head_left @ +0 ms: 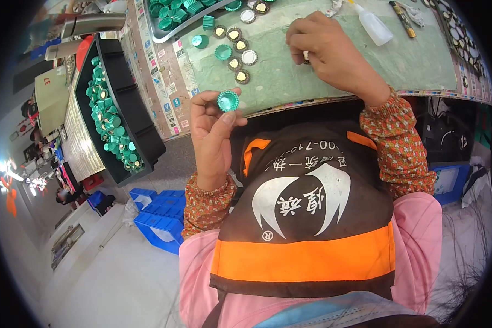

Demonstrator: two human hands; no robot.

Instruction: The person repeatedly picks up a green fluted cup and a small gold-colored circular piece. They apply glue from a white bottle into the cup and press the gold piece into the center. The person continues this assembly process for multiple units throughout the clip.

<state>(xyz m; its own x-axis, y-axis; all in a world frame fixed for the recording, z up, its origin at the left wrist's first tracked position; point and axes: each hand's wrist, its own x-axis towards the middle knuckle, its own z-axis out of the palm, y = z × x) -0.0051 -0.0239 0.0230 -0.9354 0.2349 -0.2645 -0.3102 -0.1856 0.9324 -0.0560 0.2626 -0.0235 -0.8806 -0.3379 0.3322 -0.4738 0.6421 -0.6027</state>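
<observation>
My left hand (212, 128), in front of the table's near edge, pinches a green fluted foil cup (228, 101) between thumb and fingers, its hollow side facing up. Over the green mat (290, 87) my right hand (328, 52) is closed, fingertips down on a small brown-and-cream piece (306, 57) that they mostly hide. Between the hands lie several brown fluted cups with cream centres (241, 76), loosely grouped. Among them are an open green cup (223, 52), white-topped round pieces (249, 57) and, a little farther left, another green cup (200, 41) on its side.
A clear tray (164, 38) heaped with green cups stands at the far left of the mat. Left of the table is a black bin (147, 139) of green cups. A white squeeze bottle (376, 28) and yellow-and-black tube (403, 21) lie far right. Blue crates (161, 216) stand below.
</observation>
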